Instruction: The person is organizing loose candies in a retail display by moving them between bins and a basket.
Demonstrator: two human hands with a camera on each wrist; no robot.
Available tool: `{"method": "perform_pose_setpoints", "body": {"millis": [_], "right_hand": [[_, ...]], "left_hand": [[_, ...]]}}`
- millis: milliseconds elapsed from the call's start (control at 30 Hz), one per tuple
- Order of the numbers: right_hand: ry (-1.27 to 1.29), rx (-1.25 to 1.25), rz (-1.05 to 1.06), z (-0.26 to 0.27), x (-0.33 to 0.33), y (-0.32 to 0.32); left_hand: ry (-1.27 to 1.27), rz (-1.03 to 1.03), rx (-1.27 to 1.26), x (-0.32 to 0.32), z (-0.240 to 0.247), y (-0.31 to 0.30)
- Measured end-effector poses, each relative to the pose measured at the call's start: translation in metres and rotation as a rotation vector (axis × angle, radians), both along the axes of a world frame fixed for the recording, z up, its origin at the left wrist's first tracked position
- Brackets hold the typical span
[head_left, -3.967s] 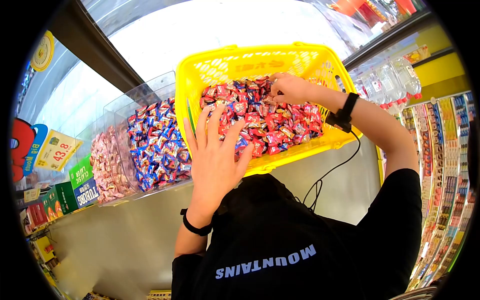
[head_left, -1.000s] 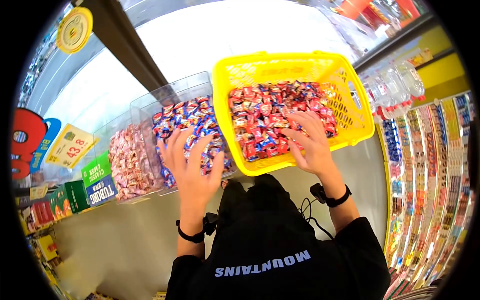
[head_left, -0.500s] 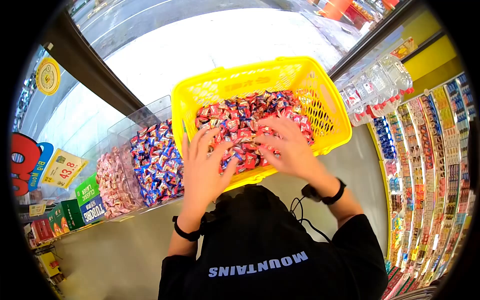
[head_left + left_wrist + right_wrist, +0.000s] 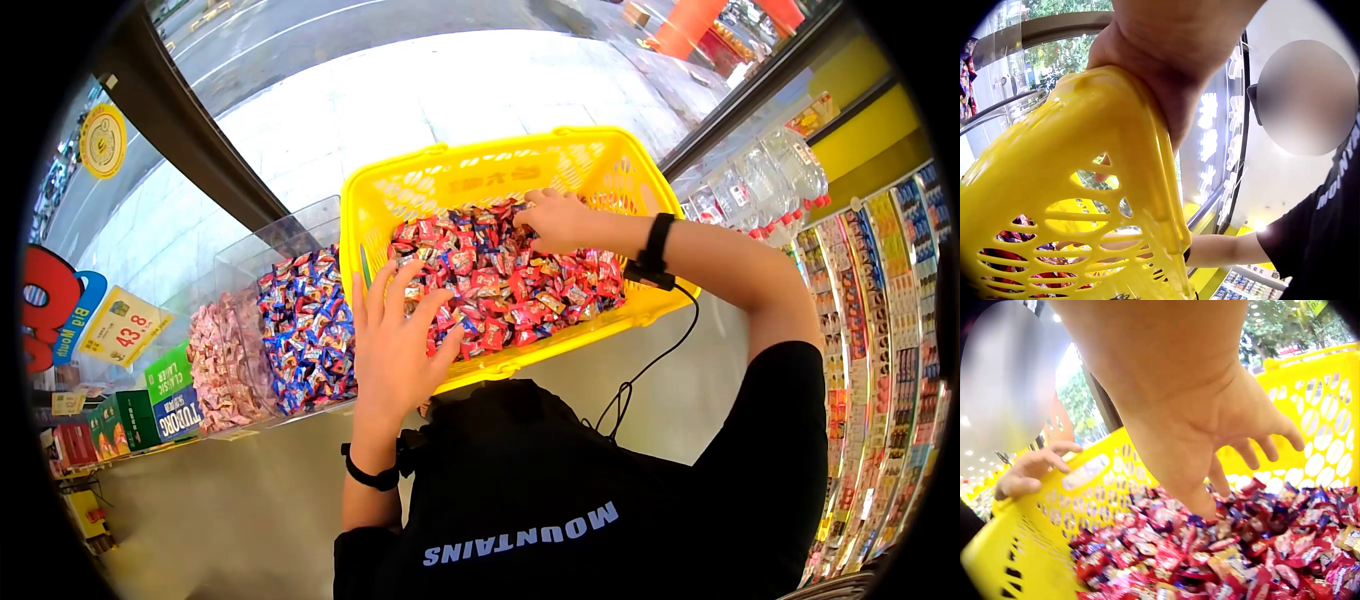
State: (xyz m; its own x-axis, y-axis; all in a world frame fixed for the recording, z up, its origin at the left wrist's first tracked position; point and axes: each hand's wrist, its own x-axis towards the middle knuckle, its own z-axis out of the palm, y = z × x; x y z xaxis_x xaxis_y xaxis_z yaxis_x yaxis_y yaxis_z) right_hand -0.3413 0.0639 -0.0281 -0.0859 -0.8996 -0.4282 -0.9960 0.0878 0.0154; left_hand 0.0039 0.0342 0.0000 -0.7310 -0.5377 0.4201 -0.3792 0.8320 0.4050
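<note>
Shifted from the near side of a yellow perforated plastic basket (image 4: 490, 365) toward its far wall, a shopper's right hand (image 4: 560, 222) reaches into red and blue foil-wrapped candies (image 4: 480, 290), fingers spread and bent, thumb touching the wrappers. The left hand (image 4: 390, 345) rests open, fingers spread, on the basket's rim. The candies fill the basket's lower part, just beside a clear plastic bin (image 4: 238, 268) of blue-and-red wrapped sweets (image 4: 308, 330).

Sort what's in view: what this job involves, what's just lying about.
Apparently involved:
- left hand
- right hand
- yellow basket
- candies inside it

Apparently just nearby:
- blue-wrapped candies
- pink-wrapped candies
- TUBORG box
- bottles
</note>
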Motion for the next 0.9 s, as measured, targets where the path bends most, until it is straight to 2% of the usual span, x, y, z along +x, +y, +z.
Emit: {"method": "perform_pose_setpoints", "body": {"millis": [67, 167, 467, 700, 800, 900], "right_hand": [[0.088, -0.057, 0.022, -0.040, -0.015, -0.003], [0.114, -0.106, -0.018, -0.067, -0.020, -0.001], [0.080, -0.257, -0.103, -0.088, -0.023, -0.006], [-0.004, -0.179, -0.168, -0.018, -0.020, -0.015], [-0.083, -0.206, -0.113, 0.010, -0.018, -0.008], [-0.237, -0.283, 0.030, 0.053, 0.014, 0.016]], "left_hand": [[-0.001, -0.003, -0.003, 0.002, -0.001, 0.001], [-0.006, -0.011, -0.012, 0.002, -0.005, 0.000], [-0.021, -0.015, 0.014, 0.003, 0.000, -0.001], [-0.026, -0.009, 0.025, 0.001, 0.000, 0.000], [-0.029, -0.007, 0.025, 0.001, -0.001, 0.000], [-0.036, -0.002, 0.028, 0.000, 0.000, 0.000]]}}
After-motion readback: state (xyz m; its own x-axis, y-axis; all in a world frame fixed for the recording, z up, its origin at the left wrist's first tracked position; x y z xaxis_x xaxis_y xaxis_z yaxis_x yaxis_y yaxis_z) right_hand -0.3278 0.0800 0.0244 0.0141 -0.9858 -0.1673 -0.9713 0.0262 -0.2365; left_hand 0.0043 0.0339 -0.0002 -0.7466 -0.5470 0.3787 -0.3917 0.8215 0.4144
